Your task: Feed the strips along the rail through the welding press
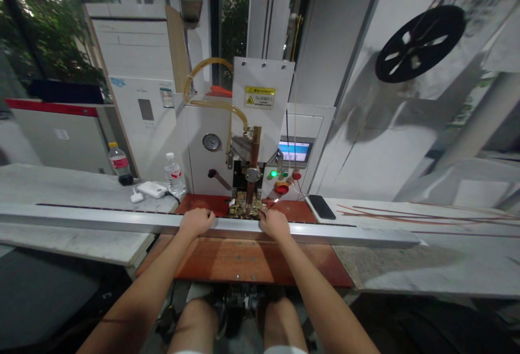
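A long silver metal bar [317,231] lies crosswise over the red-brown board [227,261], in front of the machine [262,115]. My left hand [197,220] rests at the bar, left of the machine's copper electrode [251,180], with its fingers curled. On the other side of the electrode, my right hand [274,223] is at the bar's back edge, fingers pinched together. What is between the fingers of either hand is too small to make out. A thin dark strip [154,211] runs along the back of the bar. The electrode's tip meets a brass-coloured fixture [239,205] between the hands.
A cola bottle [120,164], a water bottle [175,175] and a white power bank [152,189] stand or lie at the left. To the right are a black phone [320,207] and several thin copper-coloured rods [385,215]. A black reel [420,44] hangs at upper right.
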`<state>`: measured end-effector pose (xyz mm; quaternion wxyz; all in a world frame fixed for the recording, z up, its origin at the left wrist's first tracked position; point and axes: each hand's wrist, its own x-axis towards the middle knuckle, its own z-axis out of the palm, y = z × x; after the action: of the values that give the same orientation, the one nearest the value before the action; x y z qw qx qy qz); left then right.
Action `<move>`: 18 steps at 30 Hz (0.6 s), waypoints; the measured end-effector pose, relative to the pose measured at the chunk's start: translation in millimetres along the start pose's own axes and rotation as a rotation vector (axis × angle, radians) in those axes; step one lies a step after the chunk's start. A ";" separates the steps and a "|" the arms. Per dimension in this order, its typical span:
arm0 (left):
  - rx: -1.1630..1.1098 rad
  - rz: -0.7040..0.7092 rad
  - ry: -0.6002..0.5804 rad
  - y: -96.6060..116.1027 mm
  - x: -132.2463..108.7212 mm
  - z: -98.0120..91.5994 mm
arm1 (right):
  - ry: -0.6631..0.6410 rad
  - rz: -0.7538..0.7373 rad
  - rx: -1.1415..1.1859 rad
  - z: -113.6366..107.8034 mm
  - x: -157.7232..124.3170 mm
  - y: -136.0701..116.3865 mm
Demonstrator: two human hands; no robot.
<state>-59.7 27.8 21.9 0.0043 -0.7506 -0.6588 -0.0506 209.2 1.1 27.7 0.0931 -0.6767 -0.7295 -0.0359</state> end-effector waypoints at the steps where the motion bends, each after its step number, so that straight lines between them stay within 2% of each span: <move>1: 0.002 -0.004 0.000 0.3 -0.3 -0.5 | -0.003 0.001 -0.001 -0.1 0.0 0.1; 10: 0.021 -0.027 0.011 2.1 -2.9 -2.1 | -0.024 0.017 -0.003 -0.9 -1.4 -0.6; 18: 0.027 -0.013 0.049 1.1 -5.8 1.0 | 0.013 -0.005 0.006 0.0 -5.4 -0.7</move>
<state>-59.3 22.0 20.5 0.0305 -0.7448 -0.6639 -0.0602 208.9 -4.3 26.7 0.0997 -0.6742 -0.7308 -0.0382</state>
